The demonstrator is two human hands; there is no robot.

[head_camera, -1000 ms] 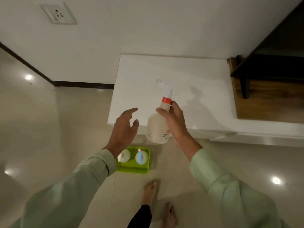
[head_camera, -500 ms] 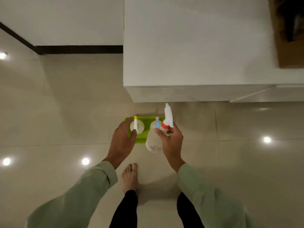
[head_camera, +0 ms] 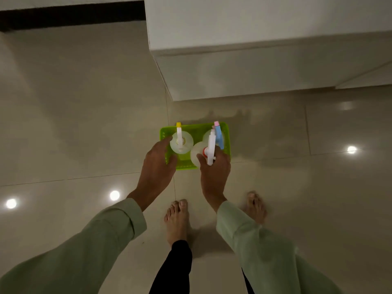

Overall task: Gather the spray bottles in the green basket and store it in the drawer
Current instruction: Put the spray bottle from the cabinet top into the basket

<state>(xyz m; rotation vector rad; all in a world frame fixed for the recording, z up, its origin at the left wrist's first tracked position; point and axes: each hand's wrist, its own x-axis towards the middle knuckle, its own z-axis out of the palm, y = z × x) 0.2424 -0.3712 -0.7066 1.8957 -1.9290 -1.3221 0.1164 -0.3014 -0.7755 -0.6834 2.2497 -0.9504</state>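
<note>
Head view: the red-collared spray bottle (head_camera: 199, 154) was pinched at the neck by the right hand (head_camera: 215, 169), over the green basket (head_camera: 226, 135) on the floor; left hand (head_camera: 158, 166) spread at the near-left rim. A tip-over against the neighbouring bottles was judged possible.

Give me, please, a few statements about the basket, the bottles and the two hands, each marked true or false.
1. The green basket sits on the floor. True.
2. The right hand holds the red-collared spray bottle by its neck. True.
3. The left hand grips the blue-triggered bottle. False: it is open at the basket's left edge, next to the yellow-tipped bottle.
4. Only one bottle is at the basket. False: three are there, counting the one in the right hand.
5. The basket rests on top of the white cabinet. False: it lies on the tiles in front of the cabinet.
</note>
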